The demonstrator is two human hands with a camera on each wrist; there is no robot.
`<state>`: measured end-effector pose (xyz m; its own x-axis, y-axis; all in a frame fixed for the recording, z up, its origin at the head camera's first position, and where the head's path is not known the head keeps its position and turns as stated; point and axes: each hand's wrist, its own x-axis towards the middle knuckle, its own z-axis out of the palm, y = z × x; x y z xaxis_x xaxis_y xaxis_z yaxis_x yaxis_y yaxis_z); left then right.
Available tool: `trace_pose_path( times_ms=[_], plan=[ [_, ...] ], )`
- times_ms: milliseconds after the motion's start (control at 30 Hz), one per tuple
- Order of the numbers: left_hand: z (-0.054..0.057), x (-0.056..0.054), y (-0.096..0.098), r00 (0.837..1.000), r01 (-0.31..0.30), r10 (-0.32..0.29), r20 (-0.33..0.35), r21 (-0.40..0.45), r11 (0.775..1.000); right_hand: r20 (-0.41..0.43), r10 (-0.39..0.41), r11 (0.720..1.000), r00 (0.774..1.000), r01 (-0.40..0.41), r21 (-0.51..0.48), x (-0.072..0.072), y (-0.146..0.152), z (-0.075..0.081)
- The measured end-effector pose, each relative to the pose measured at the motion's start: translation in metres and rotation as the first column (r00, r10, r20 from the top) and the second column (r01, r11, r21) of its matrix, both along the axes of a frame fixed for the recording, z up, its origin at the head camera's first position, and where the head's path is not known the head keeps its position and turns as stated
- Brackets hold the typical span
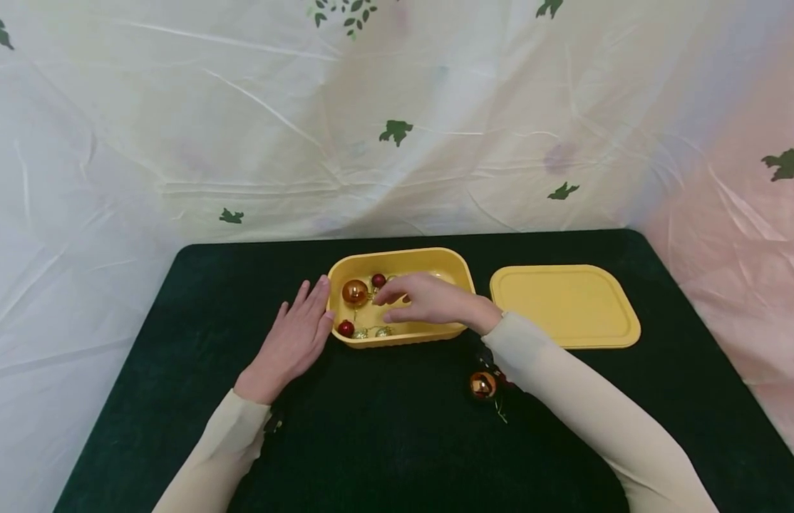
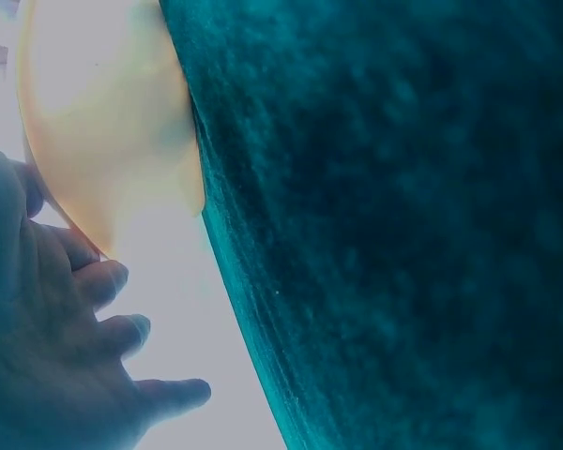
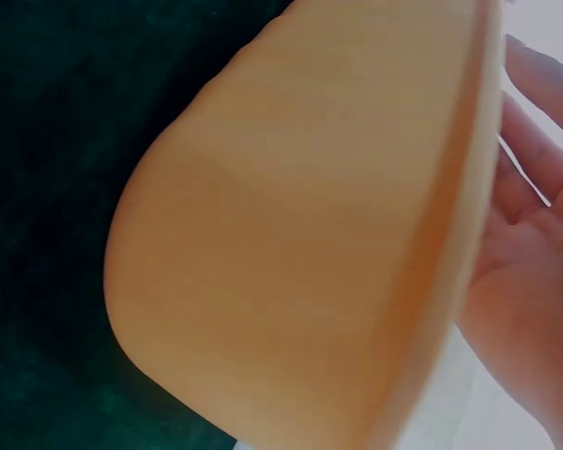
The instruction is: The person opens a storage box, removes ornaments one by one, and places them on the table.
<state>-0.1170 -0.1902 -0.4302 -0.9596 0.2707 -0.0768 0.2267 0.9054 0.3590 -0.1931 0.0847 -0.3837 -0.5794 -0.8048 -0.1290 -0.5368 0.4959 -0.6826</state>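
Note:
A yellow plastic box [image 1: 435,332] stands on the dark green table. Inside it, toward the left, lie a large shiny gold ball ornament [image 1: 355,293], a small red ball [image 1: 346,328], another red ball [image 1: 378,280] and small pale-gold ornaments [image 1: 383,331]. My left hand [image 1: 296,331] touches the box's left side with its fingers straight. My right hand [image 1: 419,296] reaches over the box, fingers gently bent and thumb apart, and I see nothing between them. In the right wrist view, the box wall [image 3: 281,225] covers part of that hand [image 3: 530,253].
A yellow lid [image 1: 566,306] lies flat to the right of the box. By the right sleeve, in front of the box, is a copper-coloured ball ornament [image 1: 482,385] with dark and red pieces partly hidden. A patterned cloth [image 1: 397,178] hangs behind the table.

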Motion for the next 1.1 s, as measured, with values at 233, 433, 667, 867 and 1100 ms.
trace_pose_path(
  times_ms=[233, 433, 667, 867, 1100],
  plan=[
    [-0.001, 0.001, 0.0, 1.0, -0.012, 0.012, -0.002, 0.003, 1.0, 0.076, 0.017, 1.0, 0.997, -0.018, 0.012, -0.007, -0.002, -0.012],
    [-0.001, 0.0, 0.001, 1.0, -0.016, 0.016, -0.002, 0.003, 1.0, 0.113, 0.025, 0.999, 0.993, -0.029, 0.039, -0.006, -0.005, -0.019],
    [-0.001, -0.001, 0.002, 1.0, -0.015, 0.015, 0.0, -0.003, 1.0, 0.138, 0.032, 0.997, 0.99, -0.041, 0.058, -0.008, -0.006, -0.024],
    [-0.001, -0.002, 0.002, 1.0, -0.009, 0.009, -0.004, -0.005, 1.0, 0.123, 0.078, 0.994, 0.989, -0.087, 0.062, -0.011, -0.009, -0.029],
    [0.0, -0.001, 0.002, 1.0, -0.007, 0.007, 0.006, 0.0, 1.0, 0.09, 0.124, 0.988, 0.988, -0.132, 0.079, -0.01, -0.012, -0.033]
  ],
)
